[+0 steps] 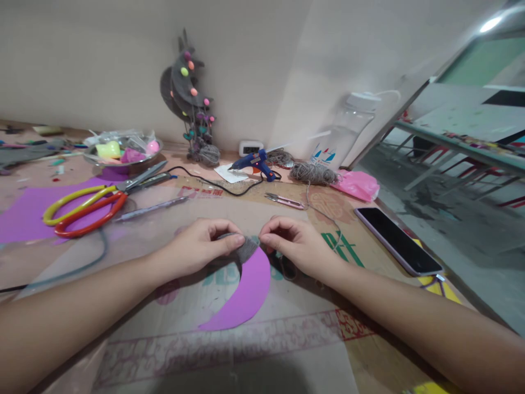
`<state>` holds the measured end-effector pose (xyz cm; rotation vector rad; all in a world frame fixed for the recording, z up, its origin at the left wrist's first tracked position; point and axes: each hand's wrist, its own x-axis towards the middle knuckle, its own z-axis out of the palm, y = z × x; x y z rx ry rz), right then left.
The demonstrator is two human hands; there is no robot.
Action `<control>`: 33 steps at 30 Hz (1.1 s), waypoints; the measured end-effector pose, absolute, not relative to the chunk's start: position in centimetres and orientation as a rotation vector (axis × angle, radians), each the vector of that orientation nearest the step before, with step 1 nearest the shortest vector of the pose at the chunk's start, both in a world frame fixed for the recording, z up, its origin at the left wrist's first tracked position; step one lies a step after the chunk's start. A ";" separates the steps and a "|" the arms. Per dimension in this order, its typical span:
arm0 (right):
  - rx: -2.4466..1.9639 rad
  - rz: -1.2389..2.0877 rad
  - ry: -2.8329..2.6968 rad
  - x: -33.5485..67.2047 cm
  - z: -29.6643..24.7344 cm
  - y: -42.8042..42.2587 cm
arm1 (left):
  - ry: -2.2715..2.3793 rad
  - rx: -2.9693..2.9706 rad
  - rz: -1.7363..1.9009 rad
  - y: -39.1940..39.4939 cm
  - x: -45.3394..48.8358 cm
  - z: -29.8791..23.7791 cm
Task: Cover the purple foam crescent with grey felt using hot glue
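A purple crescent (252,290) hangs from my left hand (209,243), its upper end wrapped in grey yarn (248,250). The thumb and fingers of that hand pinch the wrapped part. Close beside it, my right hand (293,241) is closed in a pinch on the grey yarn at the crescent's edge. A loose strand runs from behind the right hand up to a grey yarn bundle (314,173). The lower part of the crescent is bare purple, with its tip pointing down and left.
Scissors (90,210) lie on a purple sheet (20,213) at left, near a pen (153,208) and a bowl (123,158). Behind my hands are a blue glue gun (256,162) and thread snips (285,200). A phone (397,241) and water bottle (344,131) stand right. A decorated grey moon (182,82) leans on the wall.
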<state>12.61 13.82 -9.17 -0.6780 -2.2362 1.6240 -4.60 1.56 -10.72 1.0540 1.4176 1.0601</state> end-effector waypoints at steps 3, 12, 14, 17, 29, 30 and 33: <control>-0.668 1.601 -2.255 12.6 -9.2 13.8 | 1.397 1.058 1.048 1.5 -4.7 -10.8; -0.634 1.421 -2.162 12.9 -9.7 14.4 | 1.420 1.015 1.202 1.8 -4.4 -10.8; -0.623 1.395 -2.104 12.9 -9.7 14.4 | 1.428 0.989 1.233 1.9 -4.3 -10.8; -0.595 1.373 -2.133 13.0 -9.6 14.3 | 1.438 0.966 1.269 1.9 -4.3 -10.8; -0.634 1.398 -2.454 13.0 -9.5 14.2 | 1.390 1.010 1.337 2.1 -4.7 -11.0; -0.644 1.396 -2.432 13.0 -9.6 14.2 | 1.398 1.002 1.343 2.1 -4.7 -11.0; -0.660 1.405 -2.361 13.0 -9.7 14.4 | 1.427 0.958 1.369 2.2 -4.7 -11.0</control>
